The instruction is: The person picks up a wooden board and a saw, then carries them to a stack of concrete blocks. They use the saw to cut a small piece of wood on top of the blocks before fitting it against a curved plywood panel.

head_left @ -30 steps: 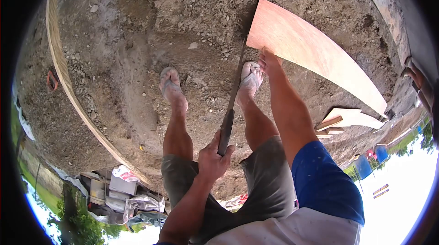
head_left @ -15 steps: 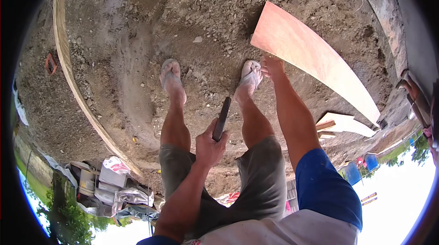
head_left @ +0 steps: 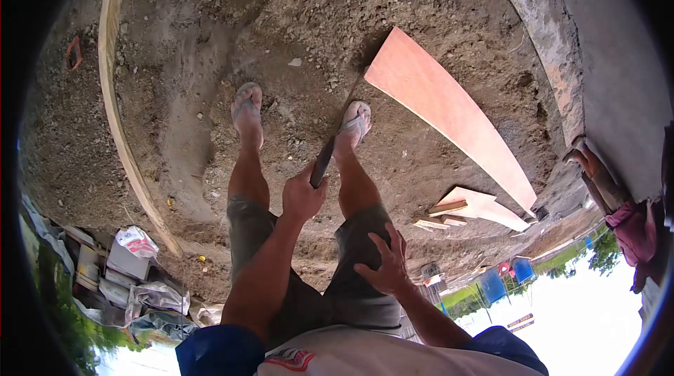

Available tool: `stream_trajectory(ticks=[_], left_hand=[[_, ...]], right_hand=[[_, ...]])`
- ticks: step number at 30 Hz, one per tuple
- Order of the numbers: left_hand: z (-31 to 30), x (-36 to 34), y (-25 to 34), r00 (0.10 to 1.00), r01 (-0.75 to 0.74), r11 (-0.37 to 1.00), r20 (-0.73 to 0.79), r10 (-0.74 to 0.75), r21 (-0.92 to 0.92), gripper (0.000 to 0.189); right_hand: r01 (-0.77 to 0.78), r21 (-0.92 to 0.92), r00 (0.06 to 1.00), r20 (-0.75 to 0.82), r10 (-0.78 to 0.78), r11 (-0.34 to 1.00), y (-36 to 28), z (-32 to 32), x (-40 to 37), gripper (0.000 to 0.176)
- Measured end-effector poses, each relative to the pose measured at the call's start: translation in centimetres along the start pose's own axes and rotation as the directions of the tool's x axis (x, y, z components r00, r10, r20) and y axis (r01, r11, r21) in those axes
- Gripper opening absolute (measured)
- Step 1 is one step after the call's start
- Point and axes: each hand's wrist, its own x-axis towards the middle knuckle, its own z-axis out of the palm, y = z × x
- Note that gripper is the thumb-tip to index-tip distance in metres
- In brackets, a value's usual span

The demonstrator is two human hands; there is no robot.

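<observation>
My left hand is wrapped around the near end of a long, dark, narrow tool, seen nearly edge-on. I cannot make out its kind. It slants up past my right foot, its thin far part reaching toward the near corner of a plywood sheet. That sheet, tapering to the right in this view, lies on the dirt. Fingers spread, my right hand rests on my right thigh, near the knee, and holds nothing.
A long timber board crosses the dirt at left, beside an orange loop-shaped item. Smaller plywood pieces and wood offcuts lie at right. Beyond a concrete edge is another person. Bags and containers are piled at lower left.
My right hand has left the plywood's near corner and come back to my thigh. The tool in my left hand now points more toward the sheet. The view has shifted right.
</observation>
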Motion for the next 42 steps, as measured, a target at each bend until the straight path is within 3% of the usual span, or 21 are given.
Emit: stream_trajectory(ticks=[3, 9, 14, 20, 23, 26, 32, 42], left_hand=[[-0.3, 0.4, 0.1, 1.000, -0.006, 1.000, -0.007, 0.006, -0.006, 0.044], [0.0, 0.1, -0.5, 1.000, -0.026, 0.999, -0.003, 0.026, -0.036, 0.039], [0.4, 0.0, -0.5, 0.998, -0.025, 0.999, -0.055, 0.023, -0.044, 0.036], [0.2, 0.0, -0.2, 1.000, 0.022, 0.999, 0.007, -0.021, -0.044, 0.042], [0.2, -0.1, -0.1, 0.999, -0.001, 0.998, -0.045, -0.002, -0.071, 0.032], [0.1, 0.1, -0.3, 0.999, 0.038, 0.999, 0.018, -0.038, -0.007, 0.042], [0.2, 0.1, -0.1, 0.993, 0.114, 0.993, 0.038, -0.113, -0.017, 0.043], [0.0, 0.0, 0.1, 0.996, 0.090, 0.996, 0.029, -0.090, 0.004, 0.043]], right_hand=[[0.020, -0.166, 0.996, -0.080, -0.034, 0.986, -0.2, 2.5, 0.8, 0.068], [0.044, -0.105, 0.996, -0.069, -0.051, 0.993, 0.6, 3.4, 0.9, 0.062], [0.035, -0.167, 0.999, -0.035, -0.041, 0.985, -0.3, 2.9, 1.3, 0.059], [0.045, -0.190, 0.999, -0.020, -0.050, 0.981, 0.2, 2.7, 1.6, 0.061], [0.034, -0.191, 0.999, -0.009, -0.036, 0.981, 0.2, 2.7, 1.6, 0.062], [0.030, -0.199, 0.999, -0.006, -0.031, 0.980, 0.1, 2.6, 1.7, 0.061], [0.050, -0.206, 0.999, -0.007, -0.052, 0.977, 0.2, 2.6, 1.8, 0.061], [0.019, -0.227, 1.000, 0.013, -0.017, 0.974, -0.3, 2.3, 1.9, 0.058]])
